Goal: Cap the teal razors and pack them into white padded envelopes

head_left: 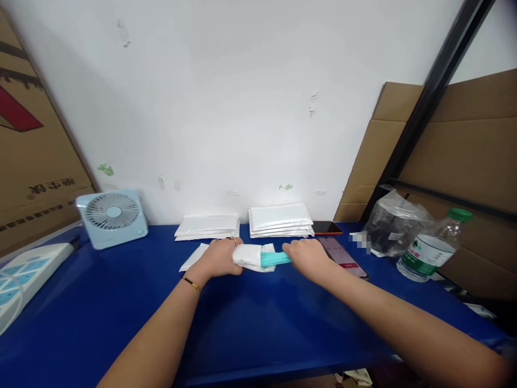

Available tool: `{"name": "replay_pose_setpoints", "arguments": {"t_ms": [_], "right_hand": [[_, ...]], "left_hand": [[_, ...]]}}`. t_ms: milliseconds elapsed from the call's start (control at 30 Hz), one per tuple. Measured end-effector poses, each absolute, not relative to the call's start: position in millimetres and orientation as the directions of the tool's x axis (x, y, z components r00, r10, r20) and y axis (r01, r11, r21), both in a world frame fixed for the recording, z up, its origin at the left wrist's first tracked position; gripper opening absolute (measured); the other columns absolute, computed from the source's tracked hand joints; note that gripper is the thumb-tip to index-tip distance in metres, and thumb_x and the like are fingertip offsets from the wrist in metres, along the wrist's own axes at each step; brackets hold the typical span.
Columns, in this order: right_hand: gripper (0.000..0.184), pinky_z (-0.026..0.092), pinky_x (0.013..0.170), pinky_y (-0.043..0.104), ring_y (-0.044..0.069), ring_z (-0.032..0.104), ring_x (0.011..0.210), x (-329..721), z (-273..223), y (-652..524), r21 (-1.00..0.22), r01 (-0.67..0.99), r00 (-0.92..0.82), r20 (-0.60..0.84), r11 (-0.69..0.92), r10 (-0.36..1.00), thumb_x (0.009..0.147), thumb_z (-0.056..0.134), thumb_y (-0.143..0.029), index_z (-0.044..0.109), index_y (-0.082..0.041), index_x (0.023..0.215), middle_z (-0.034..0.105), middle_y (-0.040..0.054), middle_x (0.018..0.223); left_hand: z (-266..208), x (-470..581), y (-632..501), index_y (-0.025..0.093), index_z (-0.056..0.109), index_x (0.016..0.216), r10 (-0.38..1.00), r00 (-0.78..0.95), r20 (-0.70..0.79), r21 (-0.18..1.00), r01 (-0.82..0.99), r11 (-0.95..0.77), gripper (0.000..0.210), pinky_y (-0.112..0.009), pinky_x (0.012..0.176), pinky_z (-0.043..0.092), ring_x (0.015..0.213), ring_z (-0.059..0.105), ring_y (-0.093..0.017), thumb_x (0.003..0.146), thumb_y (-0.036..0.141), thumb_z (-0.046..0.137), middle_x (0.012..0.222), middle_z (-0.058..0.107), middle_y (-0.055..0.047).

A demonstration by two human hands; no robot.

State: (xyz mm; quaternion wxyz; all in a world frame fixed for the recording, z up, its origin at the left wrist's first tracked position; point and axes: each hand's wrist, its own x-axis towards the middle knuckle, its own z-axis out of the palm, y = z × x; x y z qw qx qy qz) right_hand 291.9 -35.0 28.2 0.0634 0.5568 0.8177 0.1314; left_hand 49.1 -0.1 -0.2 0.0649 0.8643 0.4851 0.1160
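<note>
My left hand (220, 257) grips a white padded mailer bag (251, 254) that lies on the blue table (242, 318). A teal item (274, 259) sticks out of the bag's right opening, and my right hand (306, 256) holds its outer end. Part of another flat white bag (193, 258) shows under my left hand. The two hands sit close together, near the far middle of the table.
Two stacks of white mailers (207, 226) (280, 220) lie by the wall. A phone (344, 256) lies beside my right hand, another phone (327, 228) behind it. A fan (112, 216), power strip (24, 275), plastic bag (393, 223), water bottle (432, 247) and cardboard (464, 161) surround.
</note>
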Motion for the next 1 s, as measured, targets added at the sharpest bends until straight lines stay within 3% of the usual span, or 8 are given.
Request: {"name": "replay_pose_setpoints", "arguments": {"t_ms": [167,367,467,567,667,733,900,1000], "right_hand": [[0.022,0.043,0.066,0.032,0.027,0.063,0.08,270.5,35.7,-35.4,0.238,0.89,-0.4,-0.002,0.389,0.916,0.077,0.051,-0.011,0.056,-0.015,0.098,0.066,0.0142,0.085],[0.054,0.044,0.064,0.031,0.028,0.061,0.083,253.0,51.2,-27.0,0.152,0.87,-0.453,-0.13,0.469,0.882,0.057,0.071,-0.019,0.051,-0.015,0.107,0.063,0.0123,0.092],[0.058,0.043,0.064,0.029,0.025,0.059,0.083,259.0,69.2,-26.6,0.025,0.85,-0.521,-0.118,0.527,0.846,0.053,0.074,-0.025,0.052,-0.018,0.106,0.061,0.0089,0.094],[0.057,0.044,0.071,0.027,0.02,0.055,0.091,270.0,85.6,-29.5,-0.225,0.73,-0.649,0.068,0.645,0.758,0.062,0.072,-0.035,0.05,-0.022,0.114,0.055,0.0065,0.107],[0.036,0.042,0.085,0.028,0.017,0.05,0.103,268.3,92.0,-35.1,-0.418,0.554,-0.623,0.366,0.72,0.692,0.085,0.048,-0.041,0.05,-0.021,0.116,0.051,0.0064,0.116],[0.035,0.038,0.092,0.03,0.016,0.049,0.107,257.9,95.5,-41.0,-0.471,0.481,-0.554,0.49,0.739,0.673,0.093,0.031,-0.038,0.052,-0.02,0.116,0.052,0.0065,0.116],[0.042,0.032,0.1,0.036,0.018,0.04,0.121,238.3,128.4,-59.4,-0.511,0.302,-0.646,0.511,0.805,0.567,0.095,0.022,-0.04,0.044,-0.022,0.127,0.047,0.004,0.129],[0.043,0.031,0.1,0.038,0.02,0.039,0.122,250.3,147.6,-59.7,-0.462,0.255,-0.722,0.493,0.85,0.485,0.089,0.04,-0.043,0.043,-0.025,0.129,0.046,0.0023,0.129]], "left_hand": [[-3.8,78.3,-13.2,0.024,0.052,0.097,0.83,0.525,0.189,0.226,0.799,-0.557,0.042,-0.025,0.064,0.039,0.08,0.06,-0.021,0.057,0.034,0.062,0.087,0.064,0.0],[-15.6,101.8,-19.8,0.025,0.054,0.097,0.836,0.495,0.235,0.19,0.82,-0.539,0.037,-0.027,0.059,0.039,0.075,0.062,-0.023,0.063,0.036,0.06,0.084,0.066,-0.002],[-12.6,100.9,-19.8,0.025,0.055,0.095,0.859,0.456,0.233,0.277,0.815,-0.508,0.032,-0.025,0.057,0.038,0.074,0.062,-0.022,0.066,0.038,0.059,0.08,0.066,-0.001],[-3.4,97.6,-20.8,0.022,0.056,0.088,0.88,0.379,0.285,0.461,0.751,-0.473,0.024,-0.023,0.056,0.038,0.069,0.061,-0.018,0.066,0.033,0.06,0.075,0.064,0.002],[7.2,98.9,-24.4,0.02,0.055,0.086,0.886,0.294,0.358,0.657,0.595,-0.463,0.022,-0.022,0.055,0.04,0.063,0.057,-0.014,0.067,0.03,0.059,0.071,0.062,0.003],[13.6,101.9,-27.8,0.018,0.054,0.087,0.89,0.261,0.374,0.749,0.481,-0.456,0.025,-0.022,0.054,0.041,0.061,0.056,-0.013,0.067,0.031,0.06,0.07,0.061,0.003],[23.9,100.1,-36.2,0.016,0.049,0.097,0.871,0.259,0.419,0.87,0.161,-0.466,0.037,-0.025,0.064,0.046,0.073,0.057,-0.015,0.066,0.03,0.064,0.083,0.061,-0.002],[22.1,88.8,-36.6,0.016,0.045,0.112,0.835,0.337,0.435,0.9,-0.137,-0.413,0.051,-0.03,0.075,0.047,0.09,0.057,-0.02,0.069,0.036,0.064,0.101,0.06,-0.007]]}}
